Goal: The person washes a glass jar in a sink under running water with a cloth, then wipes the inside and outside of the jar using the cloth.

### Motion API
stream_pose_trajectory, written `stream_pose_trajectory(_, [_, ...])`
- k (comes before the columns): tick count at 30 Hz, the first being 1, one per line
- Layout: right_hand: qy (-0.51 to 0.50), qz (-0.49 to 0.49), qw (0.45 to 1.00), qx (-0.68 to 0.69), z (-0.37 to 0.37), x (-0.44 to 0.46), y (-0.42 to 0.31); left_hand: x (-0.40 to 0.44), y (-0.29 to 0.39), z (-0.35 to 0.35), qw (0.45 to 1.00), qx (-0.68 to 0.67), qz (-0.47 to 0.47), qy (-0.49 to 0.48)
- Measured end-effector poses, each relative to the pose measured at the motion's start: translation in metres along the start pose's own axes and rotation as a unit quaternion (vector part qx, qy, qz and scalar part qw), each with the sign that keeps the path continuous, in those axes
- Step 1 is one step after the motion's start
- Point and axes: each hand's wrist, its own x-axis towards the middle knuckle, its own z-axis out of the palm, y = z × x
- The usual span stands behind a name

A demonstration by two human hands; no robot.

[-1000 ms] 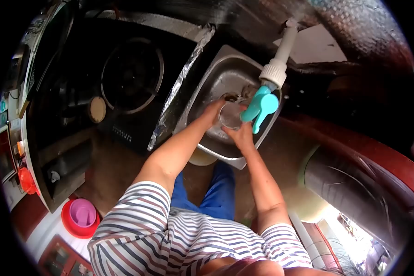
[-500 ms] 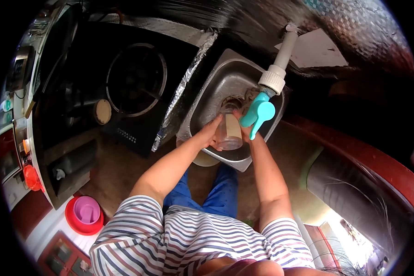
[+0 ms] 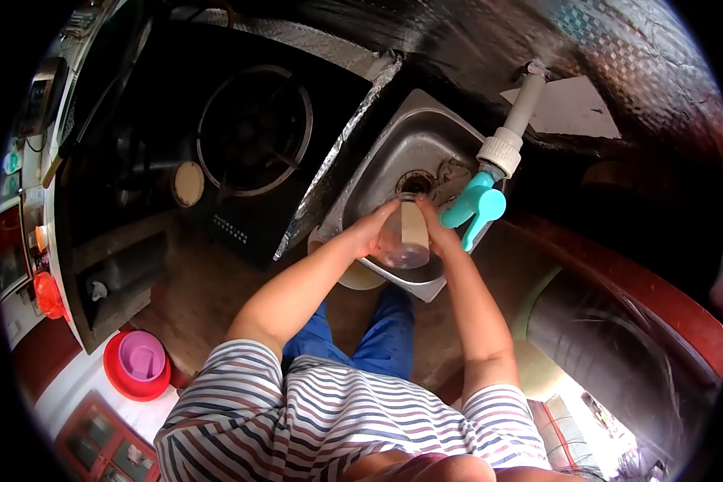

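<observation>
Between my two hands, over the near part of the metal sink [image 3: 381, 149], is a clear jar [image 3: 395, 249] with a pale label. My left hand [image 3: 369, 230] is closed around the jar's left side. My right hand [image 3: 436, 227] grips its right side, close to the mouth. The jar lies tilted, its base toward me and its mouth toward the drain [image 3: 416, 181]. Just right of my right hand hangs a turquoise tap [image 3: 475, 205] on a grey pipe. A crumpled cloth-like thing [image 3: 451, 177] rests in the sink beside the drain.
Left of the sink stands a black gas stove [image 3: 255, 132] with foil along its edge. A round pale lid [image 3: 188, 184] lies on the stove's near left side. Pink and red basins [image 3: 140, 365] are at lower left. A red-edged counter [image 3: 618, 277] runs along the right.
The view has shifted, so the sink and tap appear farther right. The jar has turned slightly and its mouth shows more plainly; both hands still hold it.
</observation>
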Motion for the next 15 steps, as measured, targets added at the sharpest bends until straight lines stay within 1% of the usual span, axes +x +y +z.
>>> stream_pose_trajectory(1, [-0.029, -0.185, 0.972, -0.144, -0.011, -0.004, 0.002, 0.01, -0.004, 0.003, 1.0, -0.003, -0.002, 0.0])
stream_pose_trajectory(2, [0.011, -0.252, 0.952, -0.173, -0.013, 0.0, 0.006, 0.023, -0.008, 0.004, 0.991, 0.02, 0.131, 0.002])
stream_pose_trajectory(3, [0.052, -0.315, 0.926, -0.201, -0.01, -0.003, 0.007, 0.03, -0.011, 0.002, 0.965, 0.043, 0.259, 0.005])
stream_pose_trajectory(4, [0.037, -0.088, 0.989, -0.113, -0.012, 0.008, 0.026, 0.015, 0.009, 0.005, 0.992, 0.015, -0.099, 0.071])
stream_pose_trajectory(5, [0.023, 0.132, 0.991, -0.018, -0.019, 0.024, 0.039, 0.051, -0.016, -0.015, 0.969, -0.115, -0.216, -0.03])
stream_pose_trajectory(6, [0.014, 0.076, 0.997, -0.016, -0.028, 0.033, 0.04, 0.055, -0.021, -0.007, 0.981, -0.104, -0.166, 0.002])
stream_pose_trajectory(7, [-0.011, 0.043, 0.999, -0.021, -0.027, 0.032, 0.028, 0.046, -0.018, 0.003, 0.988, -0.096, -0.116, 0.038])
stream_pose_trajectory(8, [-0.035, 0.009, 0.999, -0.025, -0.03, 0.035, 0.02, 0.039, -0.012, 0.002, 0.993, -0.057, -0.1, -0.037])
stream_pose_trajectory(9, [-0.066, 0.015, 0.997, -0.038, -0.028, 0.009, 0.003, 0.036, -0.011, -0.001, 0.991, -0.053, -0.094, -0.083])
stream_pose_trajectory(10, [-0.005, -0.058, 0.987, -0.149, -0.023, -0.004, -0.009, 0.036, -0.025, 0.009, 0.997, -0.025, 0.065, -0.025])
stream_pose_trajectory(11, [0.043, -0.209, 0.957, -0.196, -0.011, -0.021, -0.013, 0.041, -0.02, 0.016, 0.97, 0.01, 0.241, 0.033])
stream_pose_trajectory(12, [0.114, -0.347, 0.896, -0.253, 0.002, -0.037, -0.017, 0.037, -0.017, 0.019, 0.971, 0.009, 0.238, 0.032])
stream_pose_trajectory(13, [0.149, -0.376, 0.893, -0.199, 0.012, -0.044, -0.014, 0.027, -0.01, 0.021, 0.979, 0.03, 0.193, 0.05])
stream_pose_trajectory(14, [0.113, -0.269, 0.908, -0.3, -0.025, 0.015, 0.027, 0.02, -0.004, 0.016, 0.985, 0.054, 0.147, 0.069])
stream_pose_trajectory(15, [0.11, 0.088, 0.989, -0.039, -0.016, 0.015, 0.036, 0.045, -0.011, -0.005, 0.979, -0.011, -0.202, 0.028])
